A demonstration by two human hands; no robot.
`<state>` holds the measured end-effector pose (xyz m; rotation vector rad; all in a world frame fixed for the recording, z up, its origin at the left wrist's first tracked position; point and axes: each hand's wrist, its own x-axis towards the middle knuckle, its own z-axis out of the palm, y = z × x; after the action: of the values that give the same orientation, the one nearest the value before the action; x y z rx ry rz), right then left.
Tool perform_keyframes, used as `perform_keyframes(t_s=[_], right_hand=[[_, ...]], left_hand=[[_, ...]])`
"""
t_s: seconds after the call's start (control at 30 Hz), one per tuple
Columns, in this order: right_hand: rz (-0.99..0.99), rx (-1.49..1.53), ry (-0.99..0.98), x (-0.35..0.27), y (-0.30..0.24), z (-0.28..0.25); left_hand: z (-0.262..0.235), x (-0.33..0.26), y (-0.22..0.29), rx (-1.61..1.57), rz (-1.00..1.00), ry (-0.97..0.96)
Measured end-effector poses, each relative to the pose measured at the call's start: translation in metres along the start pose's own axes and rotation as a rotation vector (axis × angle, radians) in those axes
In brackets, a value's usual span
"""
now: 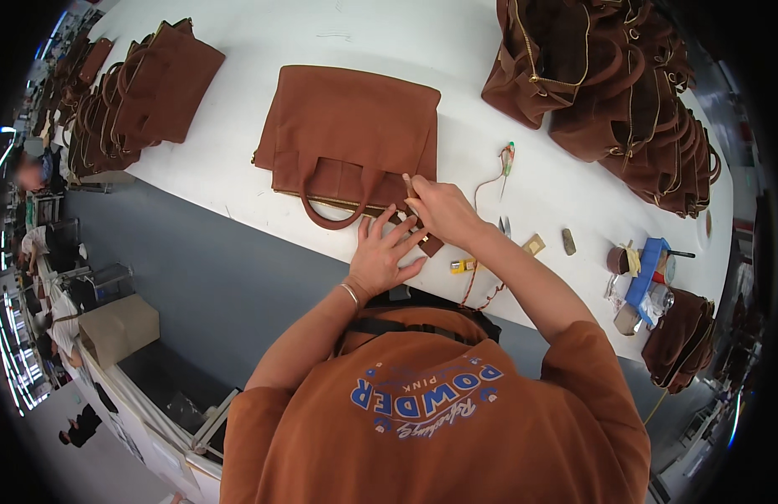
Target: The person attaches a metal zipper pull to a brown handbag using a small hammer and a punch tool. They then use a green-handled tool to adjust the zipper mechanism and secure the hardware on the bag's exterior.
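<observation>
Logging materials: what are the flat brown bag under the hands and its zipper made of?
Brown bag: looks like suede or nubuck leather, matte, soft napped surface, no shine; could be faux. Zipper: gold-toned metal by its glint. Tabletop: smooth white laminate, probably.

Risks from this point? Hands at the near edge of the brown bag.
1. The right hand holds a thin tool close to the left hand fingers; a slip might nick them or mark the brown bag.
2. The small brown tab sits at the table edge and might drop off.
3. The scissors lie near the right forearm and might get knocked.
</observation>
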<state>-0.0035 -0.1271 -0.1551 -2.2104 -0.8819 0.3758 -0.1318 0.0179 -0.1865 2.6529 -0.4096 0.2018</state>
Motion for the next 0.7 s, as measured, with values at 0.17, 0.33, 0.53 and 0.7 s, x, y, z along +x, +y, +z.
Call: perform_keyframes(t_s=[0.17, 0.33, 0.53, 0.7], right_hand=[[0.228, 0.254, 0.300, -0.041, -0.005, -0.048], [0.400, 0.199, 0.705, -0.119, 0.030, -0.109], [0.563, -0.071, 1.336, -0.263, 0.107, -0.187], [0.731, -0.348, 1.623, -0.368, 0.137, -0.242]], left_hand=[[0.000, 0.002, 0.001, -0.023, -0.002, 0.008], [0.002, 0.002, 0.006, -0.042, -0.013, -0.023], [0.002, 0.005, 0.013, 0.029, 0.028, -0.001], [0.004, 0.006, 0.012, 0.069, 0.051, 0.000]])
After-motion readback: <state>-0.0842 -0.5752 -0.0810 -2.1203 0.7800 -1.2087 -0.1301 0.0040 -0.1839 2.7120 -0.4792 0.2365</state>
